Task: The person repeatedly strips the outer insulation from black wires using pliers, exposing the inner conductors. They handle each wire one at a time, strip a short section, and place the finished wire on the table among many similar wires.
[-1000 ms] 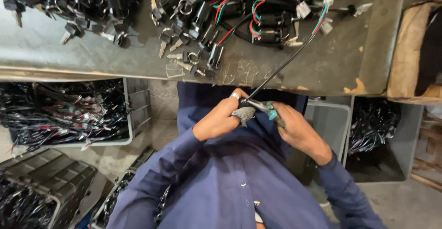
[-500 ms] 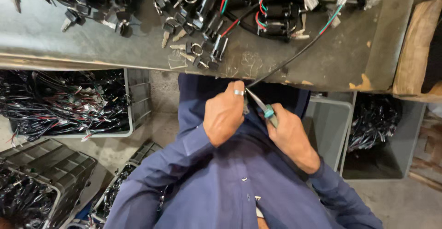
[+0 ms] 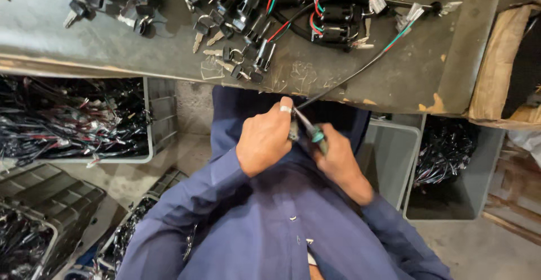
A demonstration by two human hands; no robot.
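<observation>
desk: workbench [image 3: 112, 43] first, then down in size — what fills the frame?

photographer: scuffed grey metal top, scratched, running across from 9 to 3 o'clock along the upper edge. on it, a tangle of black switch units [image 3: 332, 15] with red and green leads at 1 o'clock, and loose keys [image 3: 220, 43] at 12. under the bench, grey bins of black wire bundles [image 3: 67, 122] at 9 o'clock, another bin [image 3: 451, 161] at 3.

desk: and the hands?

photographer: both close together just below the bench edge, over a blue shirt. left hand [image 3: 265, 139], ring on one finger, closed round a small dark connector [image 3: 293, 129]. right hand [image 3: 338, 159] curled tight on a screwdriver with a green handle [image 3: 316, 134], slim metal shaft pointing to 11 o'clock into the connector.

desk: where does the cable lie?

photographer: thin black cable [image 3: 349, 77], smooth and round, long axis from the left hand up toward 2 o'clock, ending on the bench in a white plug [image 3: 414, 12]. the left hand is nearer its lower end; the right sits just beside it at 4 o'clock.
</observation>
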